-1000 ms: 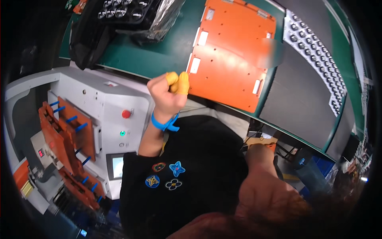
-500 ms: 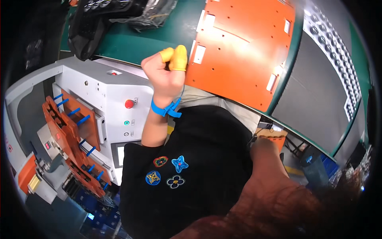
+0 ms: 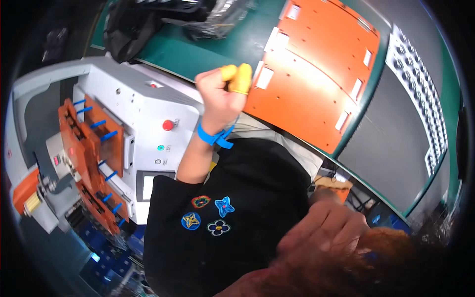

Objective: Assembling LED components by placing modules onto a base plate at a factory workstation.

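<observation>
- Up near the middle of the view, I am seeing my left hand (image 3: 220,94) curling into a loose fist, raised in front of the green table (image 3: 222,47).
- Two of its fingers are wearing yellow finger covers (image 3: 237,78), and those fingers are pressing together; I cannot tell whether anything small is pinched between them.
- That fist is hovering just beside the near corner of the orange panel (image 3: 311,74), which is lying flat on the table with white tabs along its edges.
- My left wrist is carrying a blue wrist strap (image 3: 213,137) with its loose end sticking out.
- Low on the right, my right hand (image 3: 324,230) is showing very close to the camera and blurred, fingers bent and lying side by side; I cannot tell whether it is holding anything.
- Left of my left arm, a grey machine (image 3: 133,109) is standing with a red button (image 3: 168,124) on its front and an orange fixture (image 3: 89,148) with blue pins on its side.
- Beyond the panel, a grey mat (image 3: 396,128) and a tray with rows of round holes (image 3: 420,84) are lying on the table.
- At the far edge, black bags (image 3: 143,20) are resting on the table.
</observation>
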Available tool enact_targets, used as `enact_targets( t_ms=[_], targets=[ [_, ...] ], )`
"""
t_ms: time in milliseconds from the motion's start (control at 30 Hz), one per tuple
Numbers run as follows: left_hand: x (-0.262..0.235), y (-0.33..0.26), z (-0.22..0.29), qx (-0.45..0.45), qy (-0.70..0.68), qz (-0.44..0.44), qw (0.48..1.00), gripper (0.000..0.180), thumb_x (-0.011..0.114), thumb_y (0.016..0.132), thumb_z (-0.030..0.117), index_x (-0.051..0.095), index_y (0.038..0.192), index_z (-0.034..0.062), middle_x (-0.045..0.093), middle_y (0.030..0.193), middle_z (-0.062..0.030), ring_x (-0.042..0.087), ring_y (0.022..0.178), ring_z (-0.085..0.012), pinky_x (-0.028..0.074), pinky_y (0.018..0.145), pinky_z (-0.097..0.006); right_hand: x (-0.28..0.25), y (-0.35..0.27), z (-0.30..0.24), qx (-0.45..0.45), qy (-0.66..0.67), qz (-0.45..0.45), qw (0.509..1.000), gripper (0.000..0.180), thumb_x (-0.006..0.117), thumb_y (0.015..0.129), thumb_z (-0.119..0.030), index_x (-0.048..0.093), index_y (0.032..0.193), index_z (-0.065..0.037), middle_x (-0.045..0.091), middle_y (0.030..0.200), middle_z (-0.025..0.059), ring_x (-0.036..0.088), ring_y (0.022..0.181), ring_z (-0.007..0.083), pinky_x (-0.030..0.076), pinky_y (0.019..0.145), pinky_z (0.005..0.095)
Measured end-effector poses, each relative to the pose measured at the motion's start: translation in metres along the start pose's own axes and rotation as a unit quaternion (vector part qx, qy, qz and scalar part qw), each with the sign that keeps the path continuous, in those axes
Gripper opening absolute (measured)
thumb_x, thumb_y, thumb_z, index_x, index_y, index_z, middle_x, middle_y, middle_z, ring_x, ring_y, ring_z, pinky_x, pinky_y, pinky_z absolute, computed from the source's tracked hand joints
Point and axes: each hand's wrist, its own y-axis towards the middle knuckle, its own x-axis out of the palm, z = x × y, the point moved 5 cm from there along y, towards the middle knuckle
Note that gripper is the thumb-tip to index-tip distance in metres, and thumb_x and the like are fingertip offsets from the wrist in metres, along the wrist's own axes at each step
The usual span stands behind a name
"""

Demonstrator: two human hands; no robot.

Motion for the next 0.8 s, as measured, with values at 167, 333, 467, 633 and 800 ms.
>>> enact_targets(
  t_ms=[167, 333, 467, 633, 800],
  targets=[
    [0.000, -0.008, -0.003, 0.017, 0.039, -0.036, 0.998, 0.023, 0.066, 0.083, 0.000, 0.053, 0.065, -0.0048, 0.042, 0.052, -0.0082, 0.039, 0.046, -0.0107, 0.030, 0.044, -0.029, -0.055, -0.024, -0.001, 0.027, -0.105, 0.042, 0.993, 0.076, 0.058, 0.093, -0.049, 0.028, 0.149, -0.007, 0.048, 0.134, 0.0283, 0.065, 0.097, 0.0482, 0.044, 0.100, 0.0568],
    [-0.007, -0.021, 0.008, -0.006, 0.015, -0.061, 0.998, 0.014, 0.066, 0.084, 0.001, 0.059, 0.074, -0.0053, 0.052, 0.063, -0.0153, 0.048, 0.051, -0.0244, 0.039, 0.049, -0.032, -0.093, -0.058, -0.011, 0.016, -0.234, 0.124, 0.964, 0.068, 0.064, 0.090, -0.040, 0.041, 0.140, 0.000, 0.055, 0.124, 0.0258, 0.061, 0.102, 0.0443, 0.047, 0.095, 0.0532],
    [-0.049, -0.054, 0.014, -0.044, -0.010, -0.096, 0.994, 0.011, 0.059, 0.092, 0.005, 0.066, 0.090, -0.0033, 0.067, 0.081, -0.0118, 0.065, 0.068, -0.0193, 0.050, 0.063, -0.028, -0.088, -0.050, -0.023, -0.044, -0.398, 0.027, 0.916, 0.048, 0.055, 0.098, -0.034, 0.048, 0.125, 0.005, 0.059, 0.115, 0.0202, 0.063, 0.096, 0.0340, 0.051, 0.090, 0.0473],
    [-0.129, -0.106, 0.014, -0.173, 0.073, -0.019, 0.982, 0.012, 0.063, 0.086, 0.002, 0.068, 0.095, -0.0037, 0.071, 0.083, -0.0150, 0.070, 0.077, -0.0229, 0.054, 0.071, -0.030, -0.082, -0.043, -0.021, -0.038, -0.410, 0.083, 0.907, 0.041, 0.062, 0.094, -0.029, 0.055, 0.123, 0.000, 0.058, 0.106, 0.0187, 0.063, 0.086, 0.0346, 0.053, 0.077, 0.0472],
    [-0.220, -0.137, 0.052, -0.159, 0.326, 0.140, 0.921, 0.015, 0.063, 0.086, 0.003, 0.068, 0.100, -0.0013, 0.070, 0.086, -0.0128, 0.068, 0.078, -0.0204, 0.053, 0.072, -0.031, -0.061, -0.030, -0.009, -0.053, -0.417, -0.019, 0.907, 0.033, 0.061, 0.094, -0.017, 0.055, 0.117, 0.006, 0.057, 0.101, 0.0227, 0.062, 0.085, 0.0370, 0.054, 0.077, 0.0507]
  ],
)
